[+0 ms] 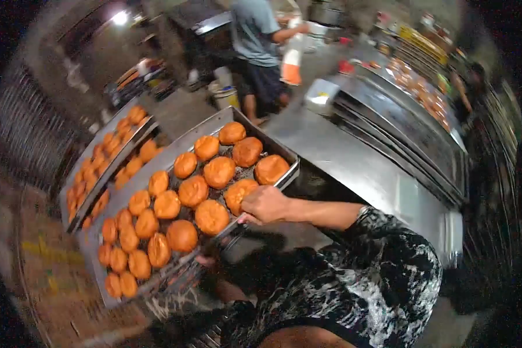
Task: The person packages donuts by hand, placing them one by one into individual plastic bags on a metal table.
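A long metal tray carries several round orange-brown buns. My right hand grips the tray's near right rim, thumb on top beside a bun. My left hand sits at the tray's near edge further down. It is mostly hidden under the rim and seems to hold the tray from below. My patterned black-and-white sleeve fills the lower right.
A second tray of buns lies on a rack to the left. On the right runs a steel counter, with more baked goods behind it. Another person in a grey shirt stands at the back, near a white bucket.
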Tool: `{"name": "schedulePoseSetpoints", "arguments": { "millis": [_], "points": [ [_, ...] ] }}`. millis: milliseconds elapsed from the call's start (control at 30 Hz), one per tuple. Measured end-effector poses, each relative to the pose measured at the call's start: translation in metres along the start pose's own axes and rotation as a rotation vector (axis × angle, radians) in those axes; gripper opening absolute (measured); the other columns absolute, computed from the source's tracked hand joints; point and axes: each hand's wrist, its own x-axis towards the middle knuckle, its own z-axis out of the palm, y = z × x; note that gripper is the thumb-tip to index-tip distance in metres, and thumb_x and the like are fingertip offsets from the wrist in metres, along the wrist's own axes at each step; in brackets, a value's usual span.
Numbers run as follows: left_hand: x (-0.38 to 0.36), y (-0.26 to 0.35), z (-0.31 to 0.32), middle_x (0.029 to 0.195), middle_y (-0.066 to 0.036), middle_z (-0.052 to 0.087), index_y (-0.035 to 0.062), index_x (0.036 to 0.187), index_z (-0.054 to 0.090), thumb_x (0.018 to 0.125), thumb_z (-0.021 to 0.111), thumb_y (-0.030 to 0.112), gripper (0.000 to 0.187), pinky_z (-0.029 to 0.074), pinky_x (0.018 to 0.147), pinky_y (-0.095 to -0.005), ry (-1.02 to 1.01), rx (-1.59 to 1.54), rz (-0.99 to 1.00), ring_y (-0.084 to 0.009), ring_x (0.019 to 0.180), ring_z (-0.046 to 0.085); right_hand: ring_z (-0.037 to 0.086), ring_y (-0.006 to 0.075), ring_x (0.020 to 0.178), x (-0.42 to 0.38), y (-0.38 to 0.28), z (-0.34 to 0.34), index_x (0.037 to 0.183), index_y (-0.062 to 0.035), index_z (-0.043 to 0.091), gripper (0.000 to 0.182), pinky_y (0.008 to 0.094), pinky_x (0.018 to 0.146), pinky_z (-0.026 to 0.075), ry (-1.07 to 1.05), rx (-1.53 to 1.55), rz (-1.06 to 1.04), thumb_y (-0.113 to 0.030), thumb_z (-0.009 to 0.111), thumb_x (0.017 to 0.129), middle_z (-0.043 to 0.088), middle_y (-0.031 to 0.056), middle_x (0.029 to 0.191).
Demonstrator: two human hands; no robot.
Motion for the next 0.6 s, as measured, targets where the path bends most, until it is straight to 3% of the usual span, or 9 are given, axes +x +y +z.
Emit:
{"name": "schedulePoseSetpoints", "arguments": {
  "millis": [100,233,367,500,600],
  "points": [
    [0.006,-0.009,-0.007,0.088,-0.006,0.059,0.0097,0.089,0.058,0.081,0.050,0.026,0.020,0.043,0.075,-0.0307,-0.133,-0.172,-0.028,-0.0202,0.081,0.056,0.046,0.0237,0.045,-0.005,0.013,-0.061,0.056,-0.0101,0.045,0.036,0.0339,0.039,0.034,0.026,-0.071,-0.039,-0.040,0.063,0.066,0.042,0.0046,0.050],
    [0.086,0.014,-0.040,0.088,-0.006,0.059,0.0101,0.088,0.058,0.081,0.050,0.026,0.019,0.043,0.075,-0.0306,-0.241,-0.312,-0.036,-0.0198,0.081,0.055,0.040,0.0163,0.038,-0.030,0.000,-0.134,0.054,-0.0118,0.045,0.043,0.0300,0.035,0.026,0.155,-0.310,-0.016,-0.046,0.071,0.057,0.038,-0.0005,0.048],
    [0.149,0.028,-0.046,0.088,-0.006,0.059,0.0105,0.087,0.058,0.081,0.050,0.027,0.019,0.044,0.075,-0.0305,-0.335,-0.489,-0.079,-0.0195,0.081,0.055,0.035,0.0148,0.036,-0.052,-0.051,-0.165,0.048,-0.0130,0.036,0.050,0.0283,0.036,0.023,0.191,-0.578,0.095,-0.050,0.069,0.056,0.033,-0.0015,0.045],
    [0.213,0.063,-0.012,0.088,-0.006,0.059,0.0108,0.087,0.058,0.081,0.050,0.027,0.019,0.044,0.075,-0.0304,-0.393,-0.683,-0.155,-0.0191,0.081,0.055,0.035,0.0128,0.035,-0.050,-0.101,-0.203,0.048,-0.0129,0.040,0.048,0.0268,0.036,0.022,0.181,-0.847,0.285,-0.050,0.070,0.053,0.034,-0.0025,0.044],
    [0.290,0.097,0.043,0.088,-0.005,0.059,0.0111,0.086,0.058,0.082,0.050,0.027,0.018,0.044,0.075,-0.0303,-0.380,-0.749,-0.276,-0.0189,0.080,0.055,0.038,0.0136,0.036,-0.096,-0.087,-0.261,0.049,-0.0121,0.043,0.046,0.0260,0.036,0.023,0.245,-1.000,0.433,-0.048,0.072,0.052,0.036,-0.0020,0.043]
  ]
}}
